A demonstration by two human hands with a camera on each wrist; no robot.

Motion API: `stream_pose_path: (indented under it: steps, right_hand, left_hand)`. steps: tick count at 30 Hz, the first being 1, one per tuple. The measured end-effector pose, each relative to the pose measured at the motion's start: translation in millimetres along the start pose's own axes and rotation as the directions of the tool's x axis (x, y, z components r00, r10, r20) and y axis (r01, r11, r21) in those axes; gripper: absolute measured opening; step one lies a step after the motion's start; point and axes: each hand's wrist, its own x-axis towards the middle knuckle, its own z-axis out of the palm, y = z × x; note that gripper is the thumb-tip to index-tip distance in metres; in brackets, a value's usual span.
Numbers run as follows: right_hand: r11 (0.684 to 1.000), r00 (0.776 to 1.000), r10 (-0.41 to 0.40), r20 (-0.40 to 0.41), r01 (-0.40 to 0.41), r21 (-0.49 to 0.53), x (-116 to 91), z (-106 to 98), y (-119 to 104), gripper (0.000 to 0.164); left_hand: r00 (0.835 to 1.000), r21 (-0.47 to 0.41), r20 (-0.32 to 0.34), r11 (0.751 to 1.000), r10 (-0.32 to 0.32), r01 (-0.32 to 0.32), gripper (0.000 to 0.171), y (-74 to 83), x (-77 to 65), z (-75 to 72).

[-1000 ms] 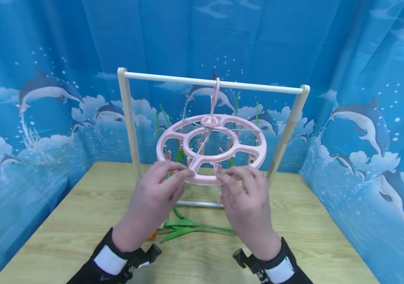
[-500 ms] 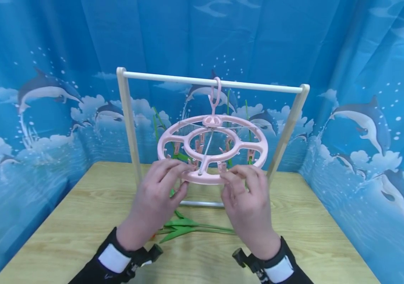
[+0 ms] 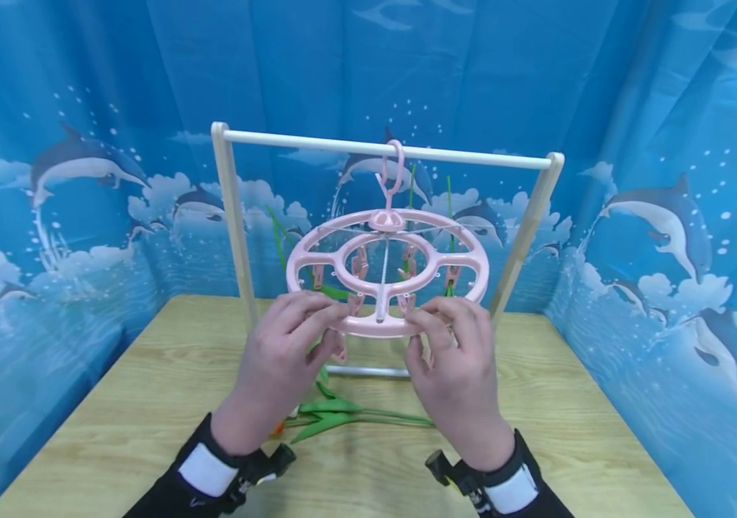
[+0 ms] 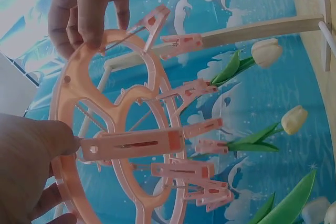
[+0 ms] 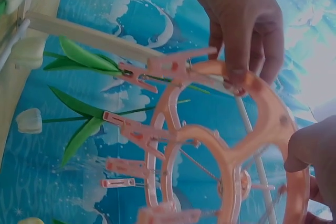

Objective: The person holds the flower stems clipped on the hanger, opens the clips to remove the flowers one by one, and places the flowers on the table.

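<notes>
A pink round clip hanger [image 3: 375,329] hangs by its hook [image 3: 396,169] from the rack's top bar. My left hand [image 3: 284,352] pinches the front left of its outer ring between thumb and fingers. My right hand [image 3: 462,367] holds the ring at the front right in a like grip. Pink pegs dangle below the ring; one peg [image 4: 131,145] is right at my left thumb in the left wrist view. Several pegs clip white tulips by their stems, blooms downward, such as one tulip [image 4: 294,120] and another tulip [image 5: 29,120].
The wooden rack [image 3: 229,208] stands on a wood-grain table [image 3: 537,432]. Green-leaved flowers [image 3: 332,414] lie on the table below the hanger, one bloom orange. A blue dolphin-print curtain [image 3: 51,86] encloses the back and both sides.
The ring has turned: its front spoke has swung rightward to between my hands, while the stems at the back have shifted left. Both hands have stayed near the front rim.
</notes>
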Motion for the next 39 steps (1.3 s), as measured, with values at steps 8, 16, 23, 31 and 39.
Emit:
stream_pose_path:
  steps: [8, 16, 23, 31, 39]
  right_hand:
    - [0.998, 0.998, -0.049, -0.046, 0.051, 0.037, -0.1, 5.8, -9.4, 0.029]
    - [0.999, 0.999, -0.020, -0.031, 0.021, 0.043, -1.3, 4.1, -8.6, 0.028]
    - [1.000, 1.000, -0.007, -0.026, 0.008, 0.029, -1.0, 2.0, -6.1, 0.026]
    - [0.999, 0.999, 0.039, -0.004, -0.039, 0.025, -1.4, -0.1, -2.0, 0.028]
    - [1.000, 0.998, -0.004, -0.059, 0.005, 0.021, 0.5, 0.1, -5.4, 0.033]
  left_hand:
    - [0.997, 0.026, -0.035, 0.998, 0.065, -0.064, 0.041, 6.2, 0.5, 0.0]
    - [0.996, 0.019, -0.058, 0.998, 0.066, -0.065, 0.040, 6.5, 1.5, 0.7]
    - [0.997, 0.010, -0.076, 1.000, 0.013, -0.012, 0.034, -1.0, 0.9, -1.4]
    - [0.997, 0.028, -0.053, 0.998, -0.056, 0.058, 0.028, -4.1, -1.0, -6.8]
    - [0.997, 0.015, -0.075, 1.000, 0.005, -0.004, 0.031, -0.4, 0.8, -6.9]
